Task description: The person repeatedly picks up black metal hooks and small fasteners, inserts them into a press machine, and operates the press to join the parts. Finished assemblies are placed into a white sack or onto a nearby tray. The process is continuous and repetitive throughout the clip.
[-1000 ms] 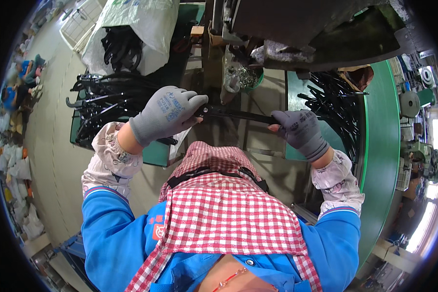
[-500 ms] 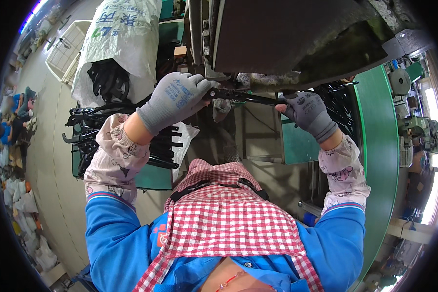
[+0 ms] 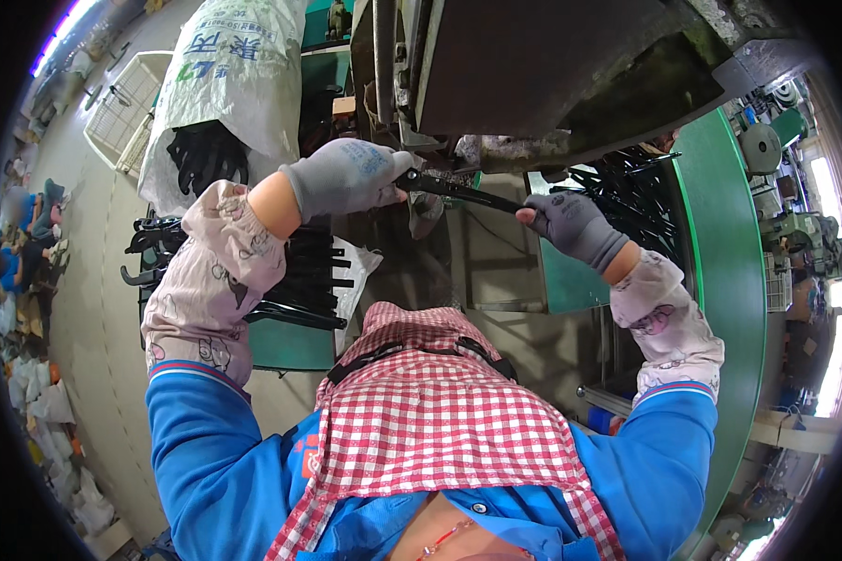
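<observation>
A long black metal bar (image 3: 463, 192) with holes near its left end spans the gap between my two hands, sloping slightly down to the right. My left hand (image 3: 351, 176), in a grey glove, is closed on its left end. My right hand (image 3: 575, 227), also gloved in grey, grips the other end, with the bare thumb tip showing at the bar. Just beyond the bar stands a large dark machine (image 3: 571, 75) with a worn lower edge. What my left fingers do behind the bar is hidden.
Several black metal parts (image 3: 299, 280) lie stacked on a green table at the left. A white woven sack (image 3: 239, 79) with black parts in its mouth stands behind them. More black bars (image 3: 627, 201) lie at the right, beside a long green table (image 3: 734, 309).
The bar has come slightly away from the machine, and its right end has dipped. My right hand has moved down and a little left with it. Both hands keep their hold.
</observation>
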Demonstrator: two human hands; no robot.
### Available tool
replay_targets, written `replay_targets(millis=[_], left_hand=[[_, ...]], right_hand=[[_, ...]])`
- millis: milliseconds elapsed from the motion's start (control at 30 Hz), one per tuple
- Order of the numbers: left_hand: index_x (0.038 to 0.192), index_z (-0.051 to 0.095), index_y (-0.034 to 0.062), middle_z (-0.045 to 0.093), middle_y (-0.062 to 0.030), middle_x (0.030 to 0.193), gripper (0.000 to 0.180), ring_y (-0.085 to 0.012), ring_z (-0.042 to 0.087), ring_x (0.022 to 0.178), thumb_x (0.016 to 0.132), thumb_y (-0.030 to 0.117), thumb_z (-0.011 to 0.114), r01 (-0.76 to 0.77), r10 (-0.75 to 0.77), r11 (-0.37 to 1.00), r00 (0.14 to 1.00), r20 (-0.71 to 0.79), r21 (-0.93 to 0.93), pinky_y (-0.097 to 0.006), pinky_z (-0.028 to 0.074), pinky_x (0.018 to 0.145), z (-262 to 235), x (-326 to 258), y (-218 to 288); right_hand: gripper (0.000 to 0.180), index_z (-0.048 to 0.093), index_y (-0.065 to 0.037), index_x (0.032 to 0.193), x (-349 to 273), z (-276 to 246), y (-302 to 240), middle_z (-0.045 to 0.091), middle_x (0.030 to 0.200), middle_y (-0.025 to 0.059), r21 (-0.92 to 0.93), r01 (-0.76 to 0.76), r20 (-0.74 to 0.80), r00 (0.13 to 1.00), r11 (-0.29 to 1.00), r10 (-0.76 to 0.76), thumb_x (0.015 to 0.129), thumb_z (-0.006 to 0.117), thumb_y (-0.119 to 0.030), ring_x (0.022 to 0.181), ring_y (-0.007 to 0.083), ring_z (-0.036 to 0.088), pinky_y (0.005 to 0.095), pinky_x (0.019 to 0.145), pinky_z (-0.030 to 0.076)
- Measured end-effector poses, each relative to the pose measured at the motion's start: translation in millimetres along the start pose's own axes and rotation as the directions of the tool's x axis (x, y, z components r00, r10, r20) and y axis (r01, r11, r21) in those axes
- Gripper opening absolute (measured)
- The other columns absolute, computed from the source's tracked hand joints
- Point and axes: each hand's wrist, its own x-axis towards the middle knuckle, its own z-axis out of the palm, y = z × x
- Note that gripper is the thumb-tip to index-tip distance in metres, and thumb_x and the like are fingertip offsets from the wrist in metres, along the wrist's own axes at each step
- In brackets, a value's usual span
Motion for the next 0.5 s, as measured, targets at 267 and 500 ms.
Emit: replay_targets(millis=[267, 500], left_hand=[[0.121, 0.059, 0.0058, 0.057, -0.0153, 0.124, 0.050, -0.0379, 0.045, 0.127, 0.077, 0.027, 0.069, 0.074, 0.059, 0.970, 0.855, -0.515, 0.233, -0.052, 0.035, 0.109, 41.3, 1.2, -0.7], [0.141, 0.039, 0.0031, 0.062, -0.0092, 0.113, 0.049, -0.0171, 0.061, 0.107, 0.097, 0.014, 0.059, -0.057, -0.133, -0.488, 0.991, 0.009, -0.871, -0.032, 0.050, 0.090, 134.3, 11.0, 146.0]], right_hand=[[0.049, 0.063, -0.004, 0.120, -9.3, 13.7, -5.1, 0.066, 0.094, 0.0008, 0.725, -0.471, 0.653, 0.703, 0.502, -0.282, 0.103, 0.047, -0.047, 0.083, 0.0098, 0.061, 0.0271, 0.076, 0.049], [0.036, 0.065, -0.011, 0.119, 145.2, 144.1, 31.3, 0.064, 0.106, 0.0053, 0.144, 0.066, -0.441, 0.898, 0.987, 0.004, 0.101, 0.050, -0.038, 0.097, 0.0211, 0.060, 0.0356, 0.086, 0.049]])
